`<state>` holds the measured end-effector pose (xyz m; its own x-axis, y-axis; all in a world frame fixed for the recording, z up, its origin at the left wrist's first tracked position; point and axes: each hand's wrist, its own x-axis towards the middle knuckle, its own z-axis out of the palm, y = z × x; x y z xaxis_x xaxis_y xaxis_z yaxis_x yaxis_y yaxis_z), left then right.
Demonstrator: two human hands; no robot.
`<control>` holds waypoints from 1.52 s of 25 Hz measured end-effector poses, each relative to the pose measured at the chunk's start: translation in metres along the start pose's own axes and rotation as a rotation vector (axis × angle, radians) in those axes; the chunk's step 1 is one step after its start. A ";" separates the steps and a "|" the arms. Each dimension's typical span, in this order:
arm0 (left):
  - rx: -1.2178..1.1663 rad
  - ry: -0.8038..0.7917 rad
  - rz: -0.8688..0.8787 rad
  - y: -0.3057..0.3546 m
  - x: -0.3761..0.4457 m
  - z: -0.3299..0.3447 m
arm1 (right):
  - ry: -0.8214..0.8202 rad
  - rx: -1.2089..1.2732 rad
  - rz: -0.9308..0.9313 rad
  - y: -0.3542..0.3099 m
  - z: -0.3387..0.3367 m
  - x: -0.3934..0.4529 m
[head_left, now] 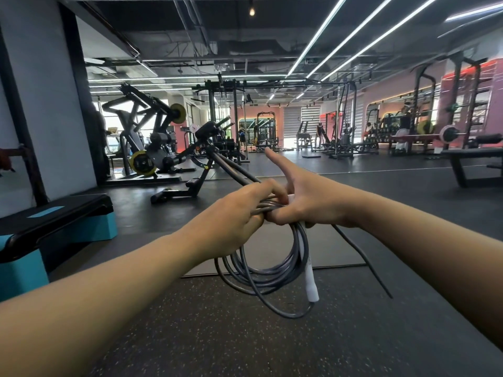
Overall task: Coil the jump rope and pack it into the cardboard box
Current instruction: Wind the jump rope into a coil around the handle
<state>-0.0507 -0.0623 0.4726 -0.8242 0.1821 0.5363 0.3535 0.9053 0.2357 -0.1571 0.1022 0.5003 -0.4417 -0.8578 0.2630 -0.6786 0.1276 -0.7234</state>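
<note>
The left hand [239,210] is closed around the top of the coiled grey rubber jump rope [272,268]. The right hand [307,202] pinches the same bundle beside it, with its index finger stretched out. Below the grip hang several loops and a white plastic handle [311,278]. One loose strand [362,259] trails away from the right hand's side. If the pinch loosens, the stiff loops may spring open, I think. The loose strand could also tangle. No cardboard box is in view.
</note>
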 end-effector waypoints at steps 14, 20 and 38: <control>-0.690 -0.171 -0.445 0.014 -0.006 -0.006 | -0.039 -0.226 -0.120 -0.001 0.009 -0.001; -0.663 -0.173 -0.447 0.018 0.000 -0.005 | -0.044 -0.307 -0.212 -0.006 0.003 0.007; -1.101 0.425 -0.617 -0.025 -0.011 -0.006 | -0.018 0.106 0.156 0.028 0.006 -0.008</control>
<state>-0.0480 -0.0894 0.4662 -0.8476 -0.4582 0.2677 0.3117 -0.0216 0.9499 -0.1687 0.1095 0.4743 -0.5254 -0.8407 0.1313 -0.5365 0.2075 -0.8180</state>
